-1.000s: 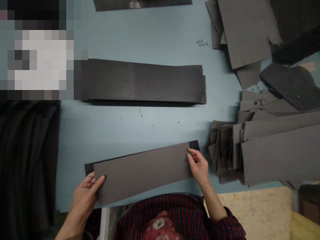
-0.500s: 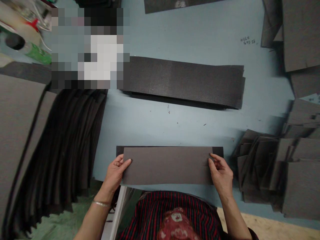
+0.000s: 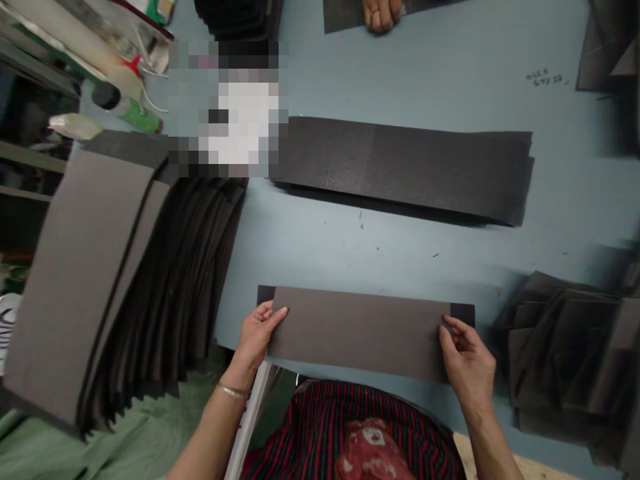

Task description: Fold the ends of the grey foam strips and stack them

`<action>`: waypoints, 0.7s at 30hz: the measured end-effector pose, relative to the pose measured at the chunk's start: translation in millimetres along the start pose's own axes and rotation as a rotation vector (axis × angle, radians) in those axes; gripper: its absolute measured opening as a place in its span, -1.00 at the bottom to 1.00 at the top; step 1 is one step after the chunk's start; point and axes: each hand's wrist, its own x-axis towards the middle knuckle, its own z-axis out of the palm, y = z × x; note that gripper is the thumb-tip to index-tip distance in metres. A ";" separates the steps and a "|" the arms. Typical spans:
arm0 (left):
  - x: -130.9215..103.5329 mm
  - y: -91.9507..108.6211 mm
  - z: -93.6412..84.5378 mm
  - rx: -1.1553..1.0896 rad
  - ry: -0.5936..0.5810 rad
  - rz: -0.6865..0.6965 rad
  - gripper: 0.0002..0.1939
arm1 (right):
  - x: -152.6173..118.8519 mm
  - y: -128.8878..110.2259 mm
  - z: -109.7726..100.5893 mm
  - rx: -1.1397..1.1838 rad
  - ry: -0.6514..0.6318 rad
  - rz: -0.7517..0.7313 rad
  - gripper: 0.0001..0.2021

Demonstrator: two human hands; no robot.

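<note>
left hand (image 3: 256, 339) pinches one end of the grey sheet (image 3: 357, 333), right hand (image 3: 470, 365) the other, so it spans between them; black sheet (image 3: 463, 313) peeks out underneath; looks light and bendy imo; I'd hold both ends, layers might slip

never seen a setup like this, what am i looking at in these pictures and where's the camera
There is no machine here, just a person's two bare hands. One camera, worn on the head, looks forward and down. The left hand grips a grey sheet at its left end; the right hand touches its right end. A darker piece shows behind it. On the pale blue table lie a stack of dark strips, fanned sheets to the left and a loose pile to the right. Another person's hand appears at the top.
</note>
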 end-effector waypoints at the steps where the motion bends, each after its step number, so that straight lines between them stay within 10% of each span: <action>1: -0.5 0.7 0.6 0.001 0.006 0.000 -0.52 | 0.1 0.1 0.1 -0.005 -0.001 0.004 -0.54; 21: 1.0 0.5 5.8 0.035 0.108 0.002 -0.55 | -0.6 -17.4 0.4 -0.025 0.027 0.080 -0.49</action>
